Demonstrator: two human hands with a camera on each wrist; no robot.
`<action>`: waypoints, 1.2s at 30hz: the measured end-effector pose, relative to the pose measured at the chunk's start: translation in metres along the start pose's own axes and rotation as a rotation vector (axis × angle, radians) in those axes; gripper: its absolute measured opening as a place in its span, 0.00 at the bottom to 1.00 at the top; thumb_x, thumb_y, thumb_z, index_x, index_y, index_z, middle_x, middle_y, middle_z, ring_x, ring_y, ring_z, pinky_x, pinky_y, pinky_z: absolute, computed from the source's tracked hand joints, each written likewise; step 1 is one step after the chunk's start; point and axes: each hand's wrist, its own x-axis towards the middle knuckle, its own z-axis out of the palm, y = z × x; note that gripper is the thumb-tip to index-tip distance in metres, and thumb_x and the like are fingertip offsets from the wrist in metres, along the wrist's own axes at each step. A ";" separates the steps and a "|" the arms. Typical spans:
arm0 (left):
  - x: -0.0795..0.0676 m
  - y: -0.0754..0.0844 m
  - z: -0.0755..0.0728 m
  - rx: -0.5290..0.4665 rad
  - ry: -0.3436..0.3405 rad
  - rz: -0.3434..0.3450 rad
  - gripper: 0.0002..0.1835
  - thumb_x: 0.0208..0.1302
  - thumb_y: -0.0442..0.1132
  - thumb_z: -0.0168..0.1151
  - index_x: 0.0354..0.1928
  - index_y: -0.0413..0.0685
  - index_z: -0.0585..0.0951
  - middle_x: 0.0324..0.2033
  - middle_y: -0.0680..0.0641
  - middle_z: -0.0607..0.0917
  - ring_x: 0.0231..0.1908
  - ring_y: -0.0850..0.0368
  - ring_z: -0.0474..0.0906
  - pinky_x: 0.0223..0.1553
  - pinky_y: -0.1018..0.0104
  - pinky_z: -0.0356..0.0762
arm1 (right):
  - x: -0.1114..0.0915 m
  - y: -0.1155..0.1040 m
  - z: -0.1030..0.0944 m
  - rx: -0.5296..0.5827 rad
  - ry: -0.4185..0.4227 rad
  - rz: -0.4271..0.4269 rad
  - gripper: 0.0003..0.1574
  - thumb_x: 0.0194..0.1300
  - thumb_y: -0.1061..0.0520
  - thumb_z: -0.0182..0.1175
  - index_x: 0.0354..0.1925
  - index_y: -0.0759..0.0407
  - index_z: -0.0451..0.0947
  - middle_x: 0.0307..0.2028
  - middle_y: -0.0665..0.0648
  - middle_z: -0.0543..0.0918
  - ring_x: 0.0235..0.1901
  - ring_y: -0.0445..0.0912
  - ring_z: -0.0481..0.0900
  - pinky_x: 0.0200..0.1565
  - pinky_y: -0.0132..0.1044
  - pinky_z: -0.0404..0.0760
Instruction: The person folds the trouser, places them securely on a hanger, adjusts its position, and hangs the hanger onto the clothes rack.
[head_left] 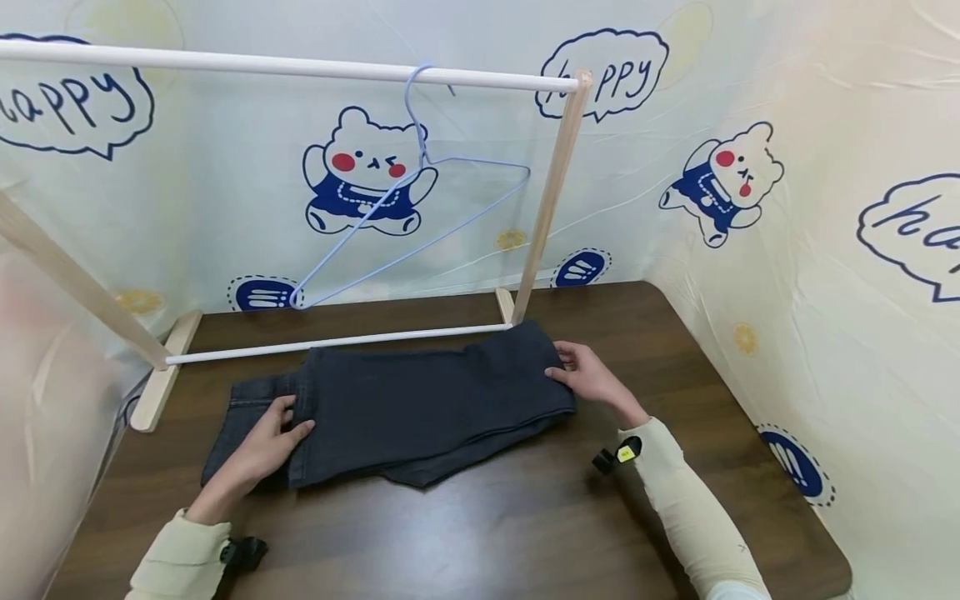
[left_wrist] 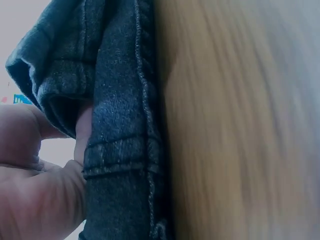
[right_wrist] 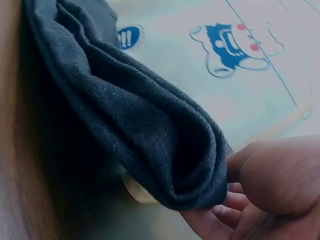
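A pair of dark blue jeans (head_left: 397, 400) lies folded in a long strip across the tabletop. At its left part, my left hand (head_left: 264, 442) grips the edge of an upper layer. The left wrist view shows that hand (left_wrist: 45, 175) with a finger tucked between the upper fold and the stitched denim (left_wrist: 120, 115) below. My right hand (head_left: 592, 377) pinches the jeans' right end. From the right wrist, a rounded fold (right_wrist: 195, 165) of the denim is seen between the thumb and fingers of the right hand (right_wrist: 265, 190).
Behind the jeans stands a rack with a white top rail (head_left: 262, 65), wooden posts (head_left: 551, 192) and a white lower rail (head_left: 345, 340). A light blue hanger (head_left: 450, 237) hangs from the top rail. The brown wooden table (head_left: 480, 533) reaches a printed curtain (head_left: 690, 75).
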 end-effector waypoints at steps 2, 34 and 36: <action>0.004 0.005 0.007 -0.004 -0.005 0.006 0.40 0.81 0.43 0.48 0.76 0.24 0.41 0.71 0.16 0.51 0.72 0.20 0.48 0.67 0.28 0.58 | -0.003 0.003 -0.006 -0.002 0.022 0.024 0.33 0.73 0.62 0.60 0.70 0.75 0.65 0.65 0.74 0.75 0.63 0.65 0.76 0.62 0.57 0.77; 0.029 0.068 0.102 -0.202 -0.122 0.093 0.44 0.78 0.36 0.53 0.78 0.30 0.36 0.76 0.24 0.44 0.75 0.30 0.49 0.71 0.36 0.58 | -0.036 0.068 -0.077 -0.078 0.233 0.229 0.31 0.77 0.62 0.54 0.71 0.76 0.63 0.60 0.78 0.76 0.59 0.67 0.76 0.54 0.46 0.80; 0.029 0.067 0.103 -0.208 -0.120 0.087 0.44 0.78 0.36 0.53 0.78 0.31 0.35 0.77 0.24 0.42 0.75 0.29 0.47 0.71 0.36 0.56 | -0.035 0.075 -0.074 -0.104 0.218 0.252 0.31 0.76 0.62 0.55 0.70 0.77 0.63 0.61 0.79 0.75 0.61 0.69 0.74 0.59 0.55 0.77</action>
